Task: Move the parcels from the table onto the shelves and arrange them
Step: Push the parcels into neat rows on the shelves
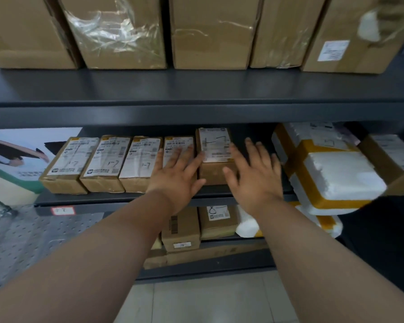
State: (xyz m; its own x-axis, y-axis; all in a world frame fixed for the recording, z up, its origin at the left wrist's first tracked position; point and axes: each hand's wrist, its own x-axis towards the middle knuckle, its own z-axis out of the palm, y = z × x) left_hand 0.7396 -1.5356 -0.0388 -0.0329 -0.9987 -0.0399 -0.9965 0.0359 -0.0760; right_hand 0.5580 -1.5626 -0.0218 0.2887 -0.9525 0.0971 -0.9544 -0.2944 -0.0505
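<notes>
Several small brown parcels with white labels stand in a row on the dark middle shelf (117, 198). My left hand (176, 174) lies flat with straight fingers on the fourth parcel (179, 145) of the row. Right of it stands a slightly taller labelled parcel (216, 157). My right hand (254, 173) is spread open beside that parcel's right side, its thumb at the parcel's front corner. Neither hand grips anything.
Large cardboard boxes (210, 31) fill the upper shelf. White foam parcels with yellow tape (336, 173) crowd the right of the middle shelf. More boxes (181, 229) sit on the lower shelf. A printed carton (16, 155) stands at the left, tiled floor (208, 301) below.
</notes>
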